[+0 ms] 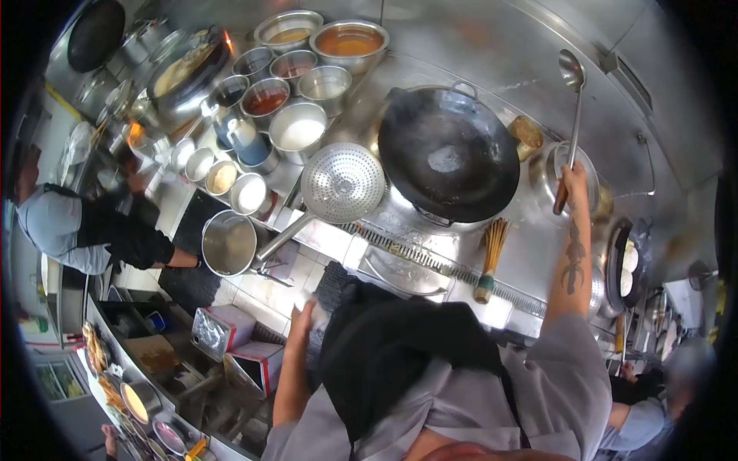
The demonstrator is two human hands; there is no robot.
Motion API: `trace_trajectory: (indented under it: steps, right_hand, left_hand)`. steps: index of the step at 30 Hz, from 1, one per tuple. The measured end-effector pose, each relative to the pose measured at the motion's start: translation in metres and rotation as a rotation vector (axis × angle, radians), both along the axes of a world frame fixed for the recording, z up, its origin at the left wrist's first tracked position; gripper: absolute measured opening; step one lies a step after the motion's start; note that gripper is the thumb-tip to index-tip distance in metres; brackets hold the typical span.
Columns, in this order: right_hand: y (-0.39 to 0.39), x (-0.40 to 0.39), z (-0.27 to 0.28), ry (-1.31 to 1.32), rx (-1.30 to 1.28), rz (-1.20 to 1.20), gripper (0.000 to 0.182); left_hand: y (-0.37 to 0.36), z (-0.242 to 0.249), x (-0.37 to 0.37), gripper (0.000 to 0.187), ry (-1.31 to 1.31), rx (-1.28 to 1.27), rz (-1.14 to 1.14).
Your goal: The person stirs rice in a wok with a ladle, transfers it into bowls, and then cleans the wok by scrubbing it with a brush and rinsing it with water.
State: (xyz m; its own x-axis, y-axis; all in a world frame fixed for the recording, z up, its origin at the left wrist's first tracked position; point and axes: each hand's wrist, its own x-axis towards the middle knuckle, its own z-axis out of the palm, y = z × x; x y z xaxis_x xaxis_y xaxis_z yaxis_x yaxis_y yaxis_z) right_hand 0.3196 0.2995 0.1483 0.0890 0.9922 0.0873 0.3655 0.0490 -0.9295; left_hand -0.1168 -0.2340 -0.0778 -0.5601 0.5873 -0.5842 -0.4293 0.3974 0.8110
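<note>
My right hand (572, 186) is wrapped round the wooden handle of a long ladle (574, 107), whose bowl points up and away over the steel counter. Beneath that hand is a round metal pot (547, 173). A large black wok (450, 154) sits on the stove in front of me, with a small wet patch at its bottom. My left hand (304, 315) is low on the left, near my apron, its fingers bent round something pale that I cannot make out. A perforated strainer (343, 183) lies left of the wok, its handle over an empty pot (229, 243).
Bowls of sauces and powders (298, 127) crowd the back left. A bamboo brush (491, 261) leans at the stove's front edge. A person (69, 227) works at the far left, another (646, 415) at the lower right. Boxes (223, 329) stand behind on the left.
</note>
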Motion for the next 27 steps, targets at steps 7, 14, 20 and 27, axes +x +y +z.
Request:
trace_trajectory:
  steps: [7,14,20,27]
  right_hand:
    - [-0.015,0.106,-0.041,-0.272,0.112,-0.089,0.017]
    - [-0.067,0.141,-0.038,-0.138,0.115,-0.248,0.026]
    - [-0.08,0.168,-0.042,-0.176,0.077,-0.287,0.015]
    - [-0.083,0.161,-0.026,-0.108,0.009,-0.384,0.013]
  left_hand:
    - [0.153,0.035,0.007,0.085,0.935,0.086,-0.571]
    - [0.199,0.039,0.021,0.096,1.183,-0.47,-0.944]
    - [0.197,0.032,0.022,0.099,1.149,-0.38,-0.944]
    - [0.176,0.053,-0.038,0.096,1.338,-0.159,-0.795]
